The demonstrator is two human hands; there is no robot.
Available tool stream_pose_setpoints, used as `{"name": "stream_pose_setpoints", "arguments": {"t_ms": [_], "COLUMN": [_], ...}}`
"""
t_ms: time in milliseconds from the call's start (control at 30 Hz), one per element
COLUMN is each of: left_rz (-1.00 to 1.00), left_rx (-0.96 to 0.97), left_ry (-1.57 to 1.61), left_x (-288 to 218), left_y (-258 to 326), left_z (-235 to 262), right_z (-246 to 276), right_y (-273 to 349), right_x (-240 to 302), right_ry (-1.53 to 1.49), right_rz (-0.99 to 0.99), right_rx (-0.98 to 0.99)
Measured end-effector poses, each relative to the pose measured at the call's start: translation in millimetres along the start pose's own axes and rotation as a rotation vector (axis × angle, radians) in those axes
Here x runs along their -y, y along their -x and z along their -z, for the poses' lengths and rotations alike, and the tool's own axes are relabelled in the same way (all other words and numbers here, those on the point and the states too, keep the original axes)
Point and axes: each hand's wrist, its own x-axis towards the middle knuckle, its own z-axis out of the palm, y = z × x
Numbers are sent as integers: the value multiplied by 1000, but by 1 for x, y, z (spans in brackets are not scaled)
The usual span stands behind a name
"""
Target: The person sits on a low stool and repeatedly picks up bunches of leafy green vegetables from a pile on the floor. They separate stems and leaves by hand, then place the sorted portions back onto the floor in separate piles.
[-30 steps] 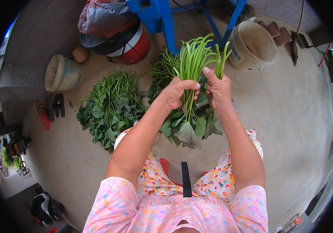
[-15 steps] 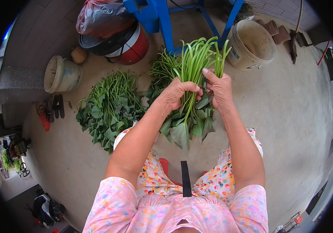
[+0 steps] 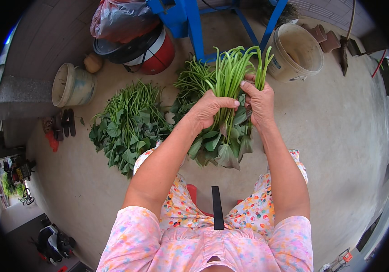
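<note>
A thick bunch of sweet potato greens (image 3: 229, 68) is held up in front of me, pale green stems upward and broad leaves hanging down. My left hand (image 3: 211, 109) is closed around the bunch at mid-length, thumb lying across the front. Beside it, my right hand (image 3: 261, 103) is closed on a few stems that stand slightly apart at the bunch's right edge; its thumb points toward the main bunch, and some fingers are hidden behind the stems. On the floor to the left lies a large pile of the same greens (image 3: 131, 124). Another pile (image 3: 195, 75) lies partly behind the bunch.
A blue metal frame (image 3: 195, 36) stands beyond the greens. Right of it is a pale bucket (image 3: 314, 61); to the left are a red bucket with a black lid (image 3: 160, 61), a plastic bag (image 3: 119, 22), another bucket (image 3: 82, 86) and dark slippers (image 3: 68, 122).
My right hand has shifted slightly up and right, its fingers now curling behind the separate stems. The left thumb lies straighter across the bunch, and the hanging leaves have swung a little right.
</note>
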Motion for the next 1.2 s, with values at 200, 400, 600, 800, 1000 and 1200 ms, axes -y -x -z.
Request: {"name": "stream_pose_setpoints", "arguments": {"t_ms": [200, 400, 600, 800, 1000, 1200], "left_rz": [11, 32, -20, -83, -121, -160], "left_rx": [18, -19, -31, -28, -113, -169], "left_ry": [-46, 93, 19, -49, -1, -8], "left_x": [0, -5, -2, -1, -6, -4], "left_y": [0, 2, -3, -4, -6, -9], "left_z": [1, -2, 8, 5, 13, 16], "right_z": [2, 9, 12, 9, 2, -13], "right_y": [0, -6, -8, -5, 6, 23], "right_x": [5, 5, 9, 9, -6, -5], "right_ry": [-30, -188, -263, -199, -6, 34], "right_rz": [-67, -108, -158, -162, -148, -53], "right_rx": [-3, -59, -59, -6, 11, 118]}}
